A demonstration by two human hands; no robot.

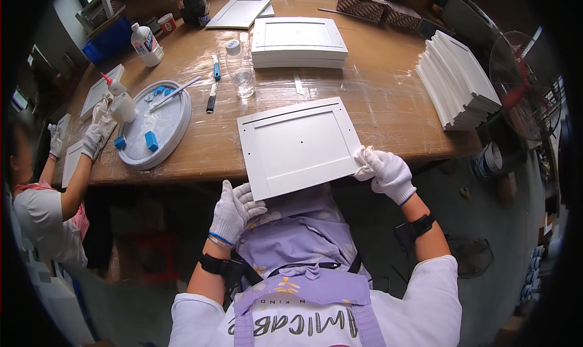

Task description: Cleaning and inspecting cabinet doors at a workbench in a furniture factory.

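Note:
A white framed panel (302, 145) with a recessed middle and small holes lies tilted at the table's near edge, its lower corner jutting out toward me. My left hand (232, 212), in a white glove, is at the panel's lower left corner, thumb raised and fingers stretched out under or against the edge; whether it bears weight I cannot tell. At the panel's right edge, my gloved right hand (392, 176) is closed on a bunched white cloth (365, 163), which touches the edge.
Beyond the panel stand a stack of white panels (299, 43) and a clear bottle (238, 71). A round tray (176, 134) with blue blocks is left, near a scraper (211, 98). More panels (456, 83) stand right, beside a fan (516, 86). A co-worker's gloved hand (94, 139) works far left.

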